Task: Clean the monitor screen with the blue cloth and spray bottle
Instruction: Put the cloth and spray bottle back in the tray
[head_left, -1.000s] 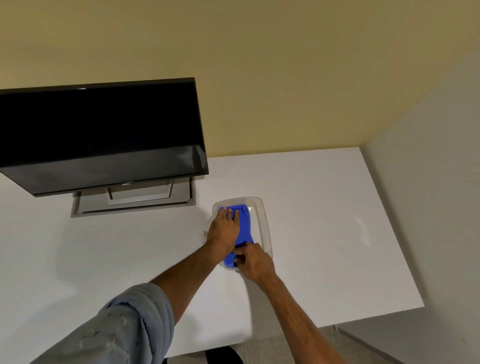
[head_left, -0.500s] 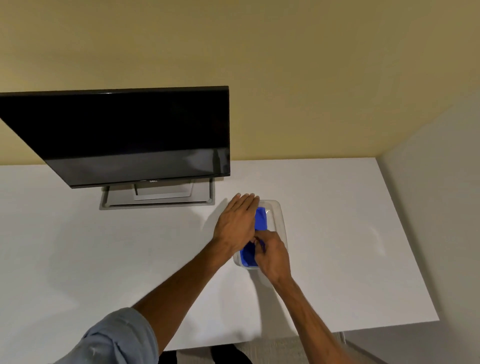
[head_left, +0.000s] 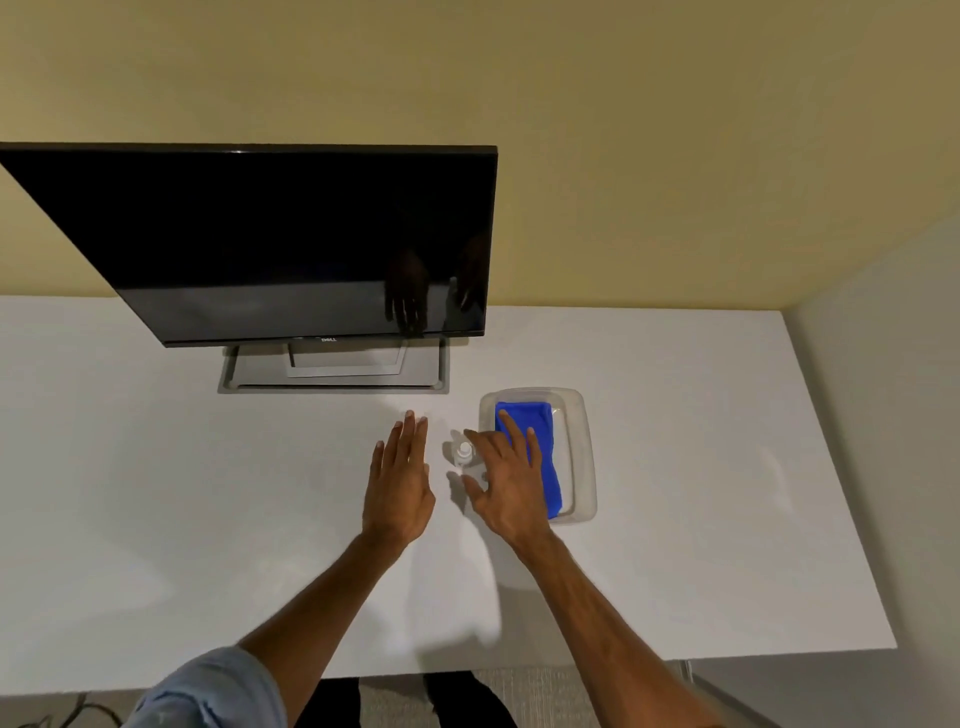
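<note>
Preparation step: small clear plastic spray bottle (head_left: 464, 456) stands on white desk (head_left: 156, 493) between the hands. Left hand (head_left: 399, 486) flat, empty. Right hand (head_left: 506, 480) spread beside bottle, not gripping. Folded blue cloth (head_left: 540, 441) lies in clear plastic tray (head_left: 584, 457); black monitor (head_left: 270, 244) unwiped. Next: grasp bottle.

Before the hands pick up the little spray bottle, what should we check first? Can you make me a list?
1. Spray bottle standing upright on the white desk: ok.
2. Right hand open and beside the bottle, fingers spread: ok.
3. Left hand empty, flat, clear of the bottle: ok.
4. Blue cloth ready in the clear tray: ok, folded inside, partly behind the right hand.
5. Monitor upright on its stand, screen facing the person: ok.
6. Liquid left in the bottle: cannot tell, too small and clear to see.
</note>
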